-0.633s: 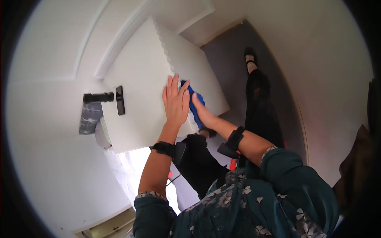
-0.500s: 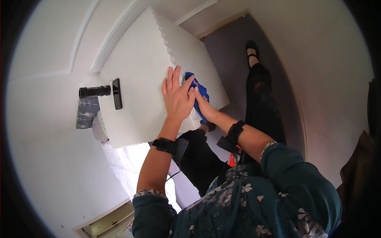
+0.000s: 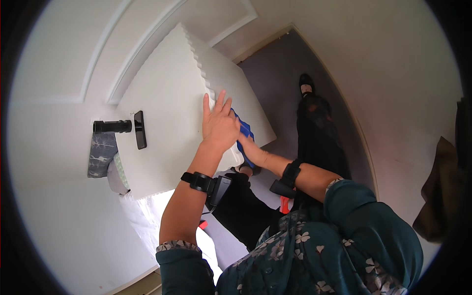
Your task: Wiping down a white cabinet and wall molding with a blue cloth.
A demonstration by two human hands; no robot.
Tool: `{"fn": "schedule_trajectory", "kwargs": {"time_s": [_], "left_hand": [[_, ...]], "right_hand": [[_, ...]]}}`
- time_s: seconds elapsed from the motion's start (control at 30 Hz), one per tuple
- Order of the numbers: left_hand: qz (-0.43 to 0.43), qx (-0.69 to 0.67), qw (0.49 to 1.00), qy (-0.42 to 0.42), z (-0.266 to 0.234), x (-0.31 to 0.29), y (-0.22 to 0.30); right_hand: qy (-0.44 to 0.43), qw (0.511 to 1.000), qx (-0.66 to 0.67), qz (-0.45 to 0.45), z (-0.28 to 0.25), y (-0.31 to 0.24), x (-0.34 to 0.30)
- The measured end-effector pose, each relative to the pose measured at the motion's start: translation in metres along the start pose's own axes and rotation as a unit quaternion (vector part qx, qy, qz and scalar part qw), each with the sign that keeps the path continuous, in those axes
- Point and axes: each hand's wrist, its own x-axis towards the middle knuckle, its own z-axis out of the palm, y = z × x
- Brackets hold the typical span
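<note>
My left hand lies over the scalloped edge of a white cabinet-like piece of furniture, its fingers spread and stretched out. Just right of it, my right hand grips a blue cloth against the side below that edge. The left hand hides the right fingertips and part of the cloth. Both wrists carry black straps with dark box-shaped devices.
On the white top, at the left, are a black cylinder and a flat black bar. A dark patterned cushion and white bedding lie beyond. My legs straddle the corner; brown fabric hangs at right.
The view has shifted, so the furniture appears lower and slightly left. My right fingers have slid under my left hand and are now mostly hidden; the blue cloth stays in the right hand.
</note>
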Motion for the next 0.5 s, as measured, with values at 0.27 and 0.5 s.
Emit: {"fn": "schedule_trajectory", "kwargs": {"time_s": [0.27, 0.5], "left_hand": [[0.083, 0.258, 0.891, -0.365, -0.002, 0.033, 0.038], [0.051, 0.25, 0.88, -0.401, 0.022, 0.04, 0.028]], "right_hand": [[0.162, 0.961, -0.101, 0.202, -0.057, 0.095, 0.025], [0.13, 0.979, -0.137, 0.072, -0.01, 0.041, 0.034]]}}
